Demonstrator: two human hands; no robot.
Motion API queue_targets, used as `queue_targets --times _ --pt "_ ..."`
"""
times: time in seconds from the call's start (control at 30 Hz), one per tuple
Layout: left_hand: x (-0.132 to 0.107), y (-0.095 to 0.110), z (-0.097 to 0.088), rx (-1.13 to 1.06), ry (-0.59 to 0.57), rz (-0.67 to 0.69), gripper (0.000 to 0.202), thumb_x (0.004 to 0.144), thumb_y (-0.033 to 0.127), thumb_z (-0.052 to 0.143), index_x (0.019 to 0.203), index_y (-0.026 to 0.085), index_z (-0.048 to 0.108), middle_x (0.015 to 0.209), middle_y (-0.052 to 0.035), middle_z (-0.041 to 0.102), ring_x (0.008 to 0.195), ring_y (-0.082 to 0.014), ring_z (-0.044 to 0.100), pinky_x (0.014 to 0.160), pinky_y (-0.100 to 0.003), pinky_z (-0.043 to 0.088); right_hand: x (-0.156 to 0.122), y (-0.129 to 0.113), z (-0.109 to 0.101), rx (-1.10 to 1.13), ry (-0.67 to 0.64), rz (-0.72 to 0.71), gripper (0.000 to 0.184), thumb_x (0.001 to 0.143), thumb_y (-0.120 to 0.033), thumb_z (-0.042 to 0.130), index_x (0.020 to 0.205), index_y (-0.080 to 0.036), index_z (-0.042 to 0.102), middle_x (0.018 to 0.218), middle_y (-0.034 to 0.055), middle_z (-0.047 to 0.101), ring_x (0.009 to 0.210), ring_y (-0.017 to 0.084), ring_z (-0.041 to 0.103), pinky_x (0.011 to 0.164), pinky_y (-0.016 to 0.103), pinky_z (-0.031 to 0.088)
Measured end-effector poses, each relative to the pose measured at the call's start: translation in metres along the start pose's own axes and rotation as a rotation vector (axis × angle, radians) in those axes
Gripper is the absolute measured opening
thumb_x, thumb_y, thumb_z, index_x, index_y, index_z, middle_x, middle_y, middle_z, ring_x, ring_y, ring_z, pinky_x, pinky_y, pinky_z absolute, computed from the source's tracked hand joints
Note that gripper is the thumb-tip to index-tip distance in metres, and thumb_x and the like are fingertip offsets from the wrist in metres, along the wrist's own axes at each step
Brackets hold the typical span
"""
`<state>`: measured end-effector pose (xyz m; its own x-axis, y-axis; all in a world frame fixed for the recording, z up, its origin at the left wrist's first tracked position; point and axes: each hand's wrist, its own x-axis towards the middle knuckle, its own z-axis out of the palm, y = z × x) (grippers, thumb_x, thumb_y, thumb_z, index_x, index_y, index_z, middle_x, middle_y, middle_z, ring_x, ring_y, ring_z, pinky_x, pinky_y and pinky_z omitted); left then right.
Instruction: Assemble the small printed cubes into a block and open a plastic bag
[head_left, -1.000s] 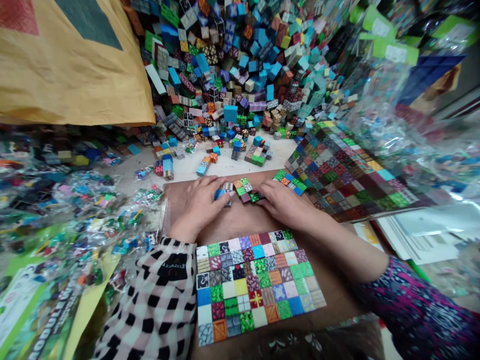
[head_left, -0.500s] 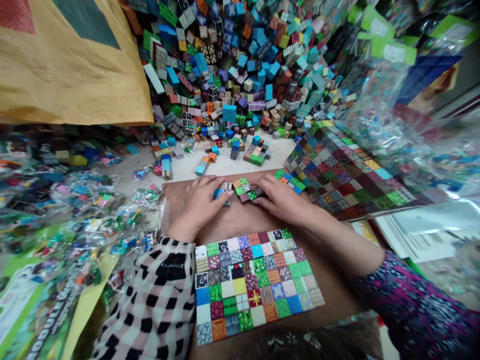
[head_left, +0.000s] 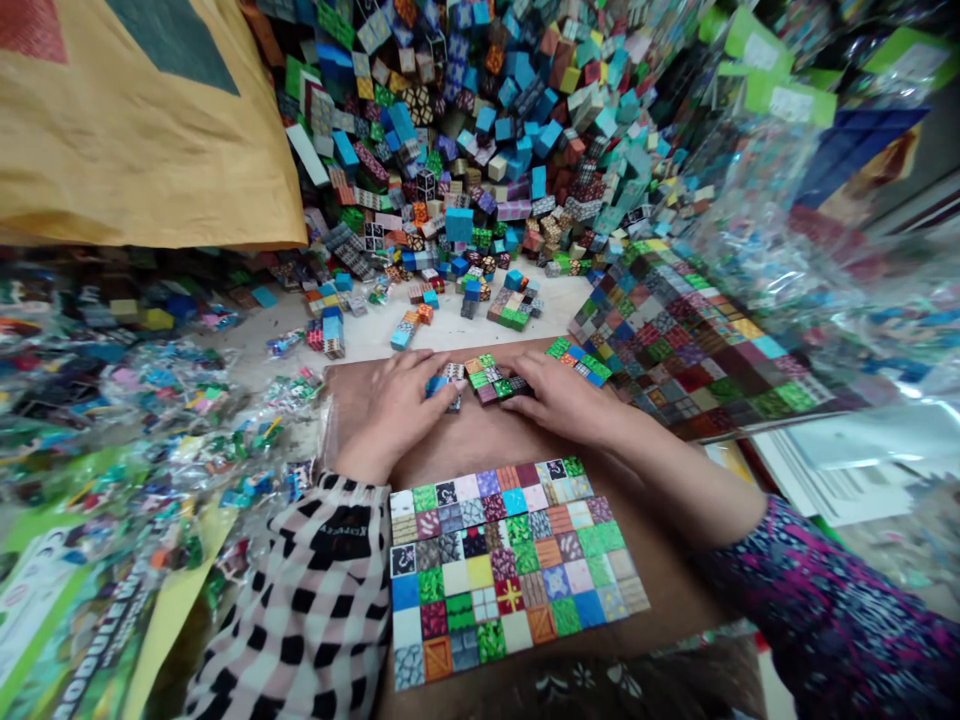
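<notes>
My left hand (head_left: pixel 397 408) lies on a brown board (head_left: pixel 487 440), fingers curled over a few small printed cubes (head_left: pixel 450 385), one of them blue. My right hand (head_left: pixel 564 398) rests palm down beside it, fingertips touching a short cluster of green and patterned cubes (head_left: pixel 491 378) between both hands. A flat mat of joined printed cubes (head_left: pixel 510 565) lies on the board nearer to me, between my forearms. A short row of green, orange and blue cubes (head_left: pixel 581 360) sits by my right hand's far side.
A huge heap of loose coloured cubes (head_left: pixel 480 130) fills the back. A large assembled cube mat (head_left: pixel 690 340) leans at right. Plastic bags of pieces (head_left: pixel 157 420) lie left, clear bags (head_left: pixel 787 200) and white papers (head_left: pixel 840 470) right. A yellow cloth (head_left: pixel 135 130) hangs upper left.
Almost nothing differs; both hands stay at the small cluster of cubes, with the right fingertips shifted very slightly toward it.
</notes>
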<state>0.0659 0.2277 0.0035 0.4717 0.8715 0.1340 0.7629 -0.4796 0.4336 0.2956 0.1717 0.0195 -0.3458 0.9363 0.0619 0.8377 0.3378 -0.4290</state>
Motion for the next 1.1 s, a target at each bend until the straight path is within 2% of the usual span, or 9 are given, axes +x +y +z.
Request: queue_targets --times 0.17,0.47,0.77,1.1 --pt "0.0 0.0 0.0 -0.006 -0.003 -0.008 0.042 0.095 0.043 0.057 0.13 0.021 0.064 0.135 -0.0088 0.061 0.125 -0.028 0.053 0.107 -0.044 0.04 0.0 0.003 0.005 -0.005 0.041 -0.005 0.028 0.09 -0.019 0.063 0.118 -0.018 0.06 0.109 0.0121 0.065 0.105 0.028 0.06 0.093 0.045 0.05" --pt "0.001 0.0 0.0 -0.018 -0.006 -0.009 0.043 0.095 0.043 0.057 0.131 0.021 0.064 0.135 -0.0087 0.062 0.126 -0.0283 0.053 0.108 -0.046 0.039 -0.003 0.007 0.012 0.015 0.098 -0.04 0.022 0.089 -0.016 0.062 0.111 -0.019 0.059 0.109 0.0112 0.066 0.104 0.027 0.06 0.09 0.043 0.05" --pt "0.001 -0.003 0.003 -0.036 0.021 0.008 0.04 0.095 0.043 0.057 0.129 0.024 0.065 0.132 -0.0065 0.063 0.124 -0.0276 0.054 0.107 -0.045 0.041 -0.006 0.008 0.017 -0.108 0.121 -0.047 0.012 0.093 -0.018 0.059 0.104 -0.017 0.062 0.098 0.0106 0.063 0.095 0.027 0.059 0.084 0.042 0.05" --pt "0.001 -0.005 0.004 -0.04 0.029 0.006 0.041 0.095 0.044 0.058 0.129 0.024 0.065 0.133 -0.0065 0.063 0.124 -0.0271 0.053 0.108 -0.045 0.04 -0.007 0.006 0.016 -0.13 0.102 -0.023 0.013 0.093 -0.018 0.059 0.106 -0.016 0.063 0.098 0.0102 0.063 0.094 0.026 0.059 0.083 0.04 0.05"
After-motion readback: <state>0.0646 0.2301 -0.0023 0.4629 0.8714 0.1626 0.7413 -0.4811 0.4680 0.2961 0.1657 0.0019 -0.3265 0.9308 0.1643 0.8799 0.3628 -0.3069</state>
